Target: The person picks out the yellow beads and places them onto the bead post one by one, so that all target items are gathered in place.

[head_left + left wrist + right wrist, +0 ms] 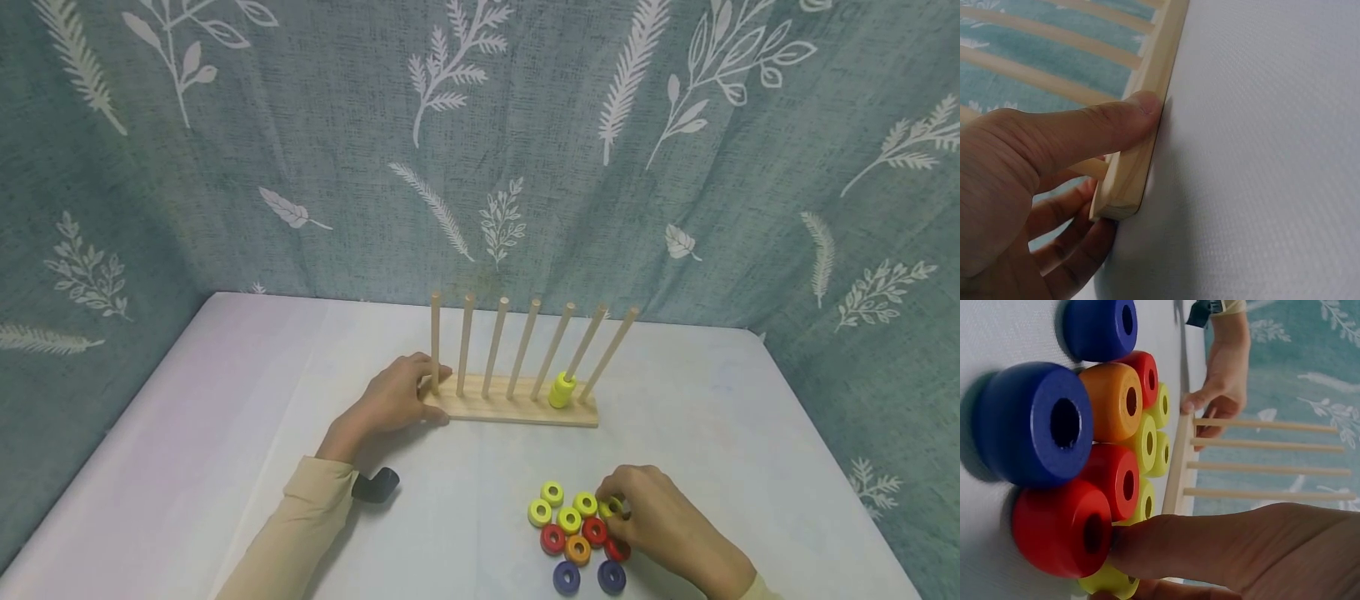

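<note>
A wooden peg rack (517,408) with several upright dowels stands mid-table. My left hand (397,393) grips the rack's left end, its thumb (1129,115) along the front edge of the base and the other fingers behind and round the end. Yellow beads (561,390) are stacked low on the second dowel from the right. Nearer me, my right hand (660,517) pinches a yellow bead (1109,580) between thumb and fingers, at the right side of a cluster of beads. Close beside that thumb lies a red bead (1063,528); the thumb partly covers the yellow one.
Clustered on the white table (712,400) are several yellow beads (569,521), red beads (552,539), an orange bead (577,550) and two blue beads (566,577). A leaf-patterned teal curtain (480,208) hangs behind the table. A dark device (377,485) sits at the left wrist.
</note>
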